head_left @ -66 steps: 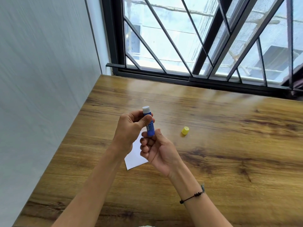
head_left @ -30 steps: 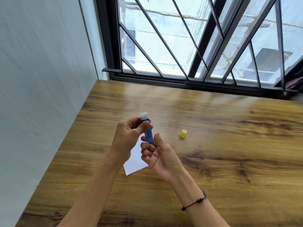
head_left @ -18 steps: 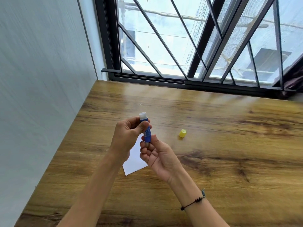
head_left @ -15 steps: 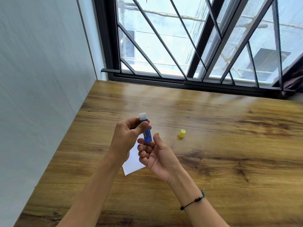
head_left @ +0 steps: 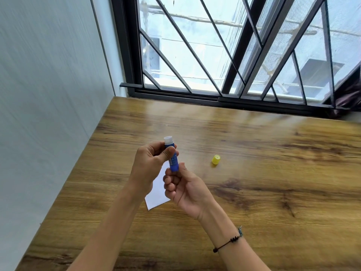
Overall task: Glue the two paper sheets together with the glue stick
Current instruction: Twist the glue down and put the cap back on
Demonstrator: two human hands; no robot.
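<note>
Head view: both hands hold an uncapped blue glue stick above a wooden table, with white paper lying beneath them.

From the left, the left hand (head_left: 150,163) has thumb and fingers curled round the upper barrel of the blue plastic glue stick (head_left: 172,156), its white open end pointing up and away. Under the hands lies the white paper sheet (head_left: 157,194); I cannot tell whether it is one sheet or two stacked. The right hand (head_left: 184,187) pinches the stick's base between thumb and curled fingers. Further right, the small yellow cap (head_left: 216,159) sits apart on the brown wood-grain table (head_left: 273,173). The step looks like twisting the base: best to keep the barrel steady, raise only a little glue, then bring the tip down to the paper.
</note>
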